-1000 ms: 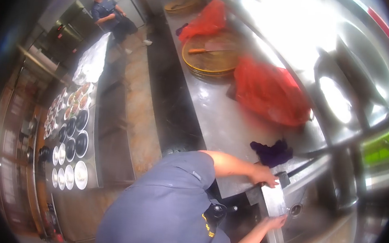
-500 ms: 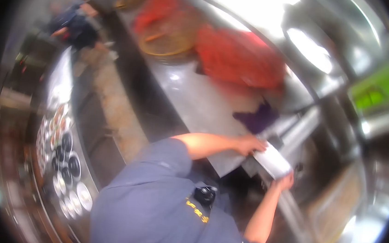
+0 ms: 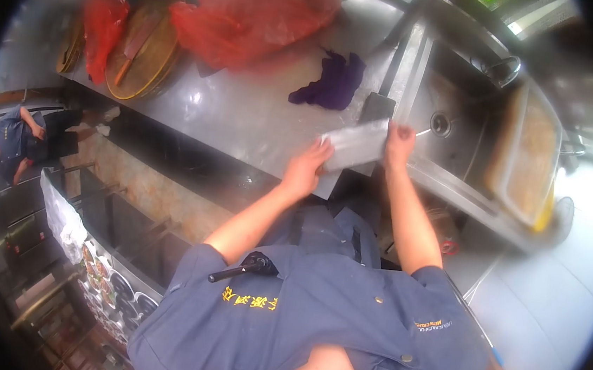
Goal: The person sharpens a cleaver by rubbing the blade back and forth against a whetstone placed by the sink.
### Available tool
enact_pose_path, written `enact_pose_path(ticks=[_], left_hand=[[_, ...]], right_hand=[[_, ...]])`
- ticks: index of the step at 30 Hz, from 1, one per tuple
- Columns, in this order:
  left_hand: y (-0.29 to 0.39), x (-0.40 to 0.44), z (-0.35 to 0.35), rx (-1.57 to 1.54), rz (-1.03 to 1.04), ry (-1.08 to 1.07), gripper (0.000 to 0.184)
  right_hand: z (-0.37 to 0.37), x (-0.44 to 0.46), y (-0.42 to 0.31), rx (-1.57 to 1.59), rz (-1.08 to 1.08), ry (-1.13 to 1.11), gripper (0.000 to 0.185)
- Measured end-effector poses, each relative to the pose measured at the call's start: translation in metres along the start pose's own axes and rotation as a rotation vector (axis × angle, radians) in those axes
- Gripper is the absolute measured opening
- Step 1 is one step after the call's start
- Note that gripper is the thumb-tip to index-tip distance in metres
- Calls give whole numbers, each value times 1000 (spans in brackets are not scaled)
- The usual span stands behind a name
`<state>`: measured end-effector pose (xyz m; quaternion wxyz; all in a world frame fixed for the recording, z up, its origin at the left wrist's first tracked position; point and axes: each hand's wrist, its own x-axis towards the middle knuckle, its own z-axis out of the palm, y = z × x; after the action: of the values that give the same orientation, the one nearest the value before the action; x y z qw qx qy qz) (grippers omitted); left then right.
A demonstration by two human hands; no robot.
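Note:
A pale silvery rectangular container (image 3: 358, 146), somewhat blurred, is held level between my two hands over the front edge of the metal worktop. My left hand (image 3: 305, 168) grips its left end with the fingers on the near side. Around its right end my right hand (image 3: 400, 145) is closed. Just beyond the container sits a small dark grey block (image 3: 378, 109). A crumpled dark purple cloth (image 3: 330, 82) lies farther back on the worktop (image 3: 246, 117). To the right of my right hand is a metal sink (image 3: 447, 152) with a round drain.
Red plastic bags (image 3: 261, 20) lie at the back. Left of them is a round chopping board (image 3: 146, 48) with a cleaver (image 3: 133, 47) on it. A large shallow tray (image 3: 528, 156) stands by the sink. Another person (image 3: 22, 136) is at far left, beyond a picture-covered panel (image 3: 108, 285).
The view has swung round, so the worktop and sink sit differently in it. The container stays in both hands, now near the worktop's front edge beside the sink.

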<state>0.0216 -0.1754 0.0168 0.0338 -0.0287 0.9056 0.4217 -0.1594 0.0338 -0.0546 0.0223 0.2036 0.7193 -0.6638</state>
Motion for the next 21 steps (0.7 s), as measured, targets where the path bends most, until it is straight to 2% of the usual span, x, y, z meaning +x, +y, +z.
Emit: enact_pose_path(ticks=[3, 5, 7, 8, 10, 11, 13, 15, 17, 18, 19, 20, 21], left_hand=[[18, -37, -2, 11, -71, -99, 78], [7, -23, -2, 10, -38, -66, 79], [-1, -4, -2, 3, -20, -46, 79], [-2, 17, -7, -30, -30, -18, 80], [3, 21, -2, -73, -49, 5, 81], [4, 17, 1, 7, -20, -11, 81], [5, 12, 2, 94, -25, -6, 80], [6, 9, 8, 53, 116, -149, 81], [-8, 40, 17, -37, 199, -209, 77], [-16, 62, 24, -102, 266, -222, 76], [-12, 91, 19, -32, 296, -261, 73], [-22, 121, 20, 18, 411, -238, 74], [-20, 140, 17, 34, 409, -272, 75]], right_hand=[[-31, -32, 30, 41, 83, -23, 39], [-23, -19, 33, 10, 50, -18, 35], [1, 1, -2, -171, -85, 24, 30], [9, 7, -11, -172, -82, 25, 30], [12, 11, -23, -66, -2, -28, 29], [2, 10, -19, -71, -6, -37, 29], [-29, -13, 3, -114, 81, 57, 28], [-63, -36, 15, -6, 107, 98, 29], [-76, -38, 12, 228, 157, 184, 28], [-75, -32, 2, 257, 172, 235, 29], [-76, -20, 3, 251, 179, 235, 29], [-73, -2, 4, 240, 148, 252, 31], [-74, 12, 7, 225, 119, 271, 32]])
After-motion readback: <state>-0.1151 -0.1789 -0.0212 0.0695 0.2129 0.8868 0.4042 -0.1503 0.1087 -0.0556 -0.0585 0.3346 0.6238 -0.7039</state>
